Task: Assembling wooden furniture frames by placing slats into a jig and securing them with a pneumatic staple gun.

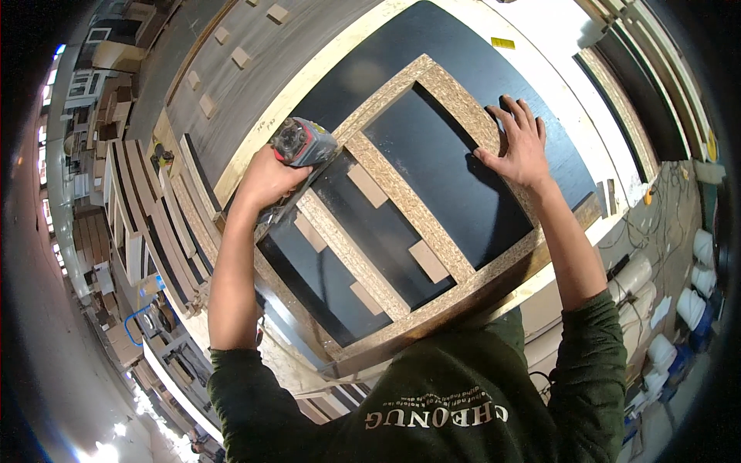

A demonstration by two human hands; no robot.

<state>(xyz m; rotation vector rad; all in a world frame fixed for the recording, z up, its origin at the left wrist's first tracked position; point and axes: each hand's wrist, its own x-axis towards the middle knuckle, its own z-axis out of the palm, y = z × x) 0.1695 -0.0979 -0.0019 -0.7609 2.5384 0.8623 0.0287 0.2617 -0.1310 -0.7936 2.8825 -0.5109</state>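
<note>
My left hand (266, 181) is wrapped round a grey and black power tool (309, 145) with red trim, whose exact kind I cannot make out. The tool stands at the left side of a chipboard frame (455, 100), and its working end is hidden. Fingers spread, my right hand (521, 150) rests on the frame's right side. Two chipboard crossbars (409, 204) span the frame, with small tan blocks (428, 261) set against them. Beneath the frame lies a black panel (340, 86).
Several small blocks (241, 58) sit on a grey board at the upper left. A yellow piece (502, 43) lies beyond the panel. Stacked strips (139, 208) stand to the left. On the right are loose cables (671, 208) and white buckets (691, 309).
</note>
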